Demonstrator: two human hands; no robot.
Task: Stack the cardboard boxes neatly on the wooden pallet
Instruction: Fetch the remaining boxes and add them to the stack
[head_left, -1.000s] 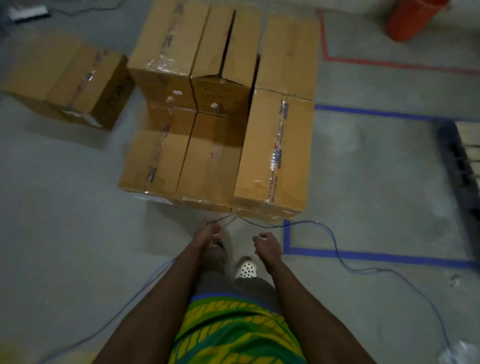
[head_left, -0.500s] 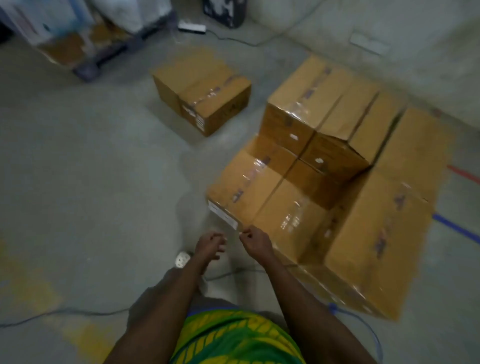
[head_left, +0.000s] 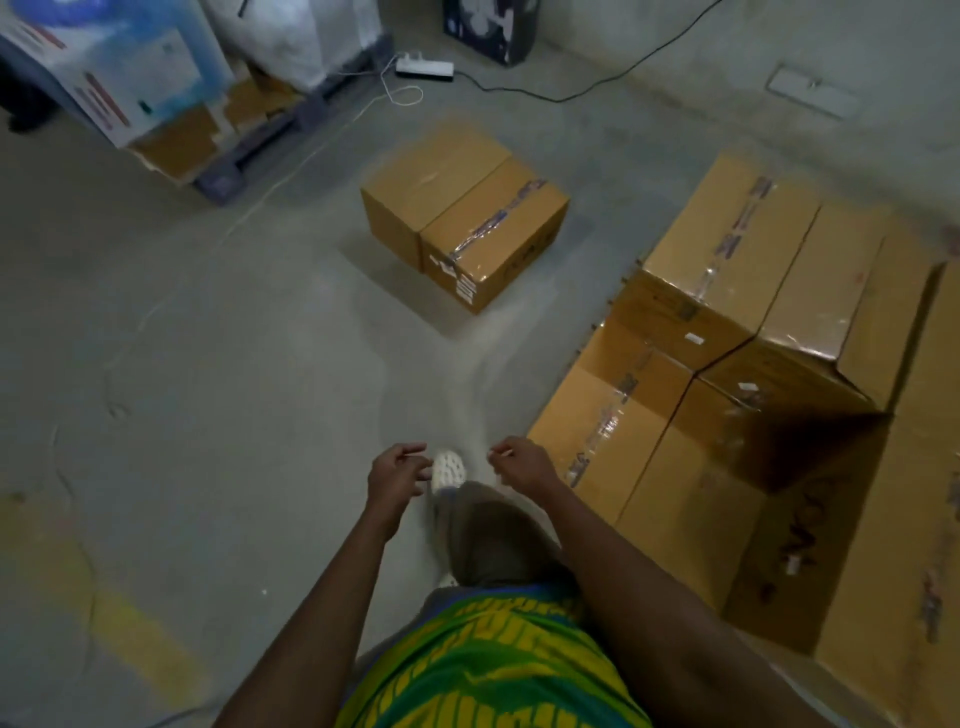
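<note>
Two taped cardboard boxes (head_left: 464, 213) stand side by side on the concrete floor ahead of me, apart from the rest. On my right is a stack of several cardboard boxes (head_left: 727, 374), two of them lying on top of a lower layer. Whatever the stack rests on is hidden. My left hand (head_left: 397, 475) and my right hand (head_left: 519, 465) hang in front of my waist with loosely curled fingers and hold nothing. Both are left of the stack's near corner and touch no box. My white shoe (head_left: 448, 467) shows between them.
A dark pallet (head_left: 249, 150) with white sacks and torn cardboard stands at the far left. A white power strip (head_left: 423, 67) with a black cable lies near the wall, and a thin white cord runs across the floor. A yellow floor mark (head_left: 130, 639) is near left.
The view has swung left: the stack has slid to the right side and the two loose boxes are now ahead. My hands stay in front of me, and a foot has stepped forward.
</note>
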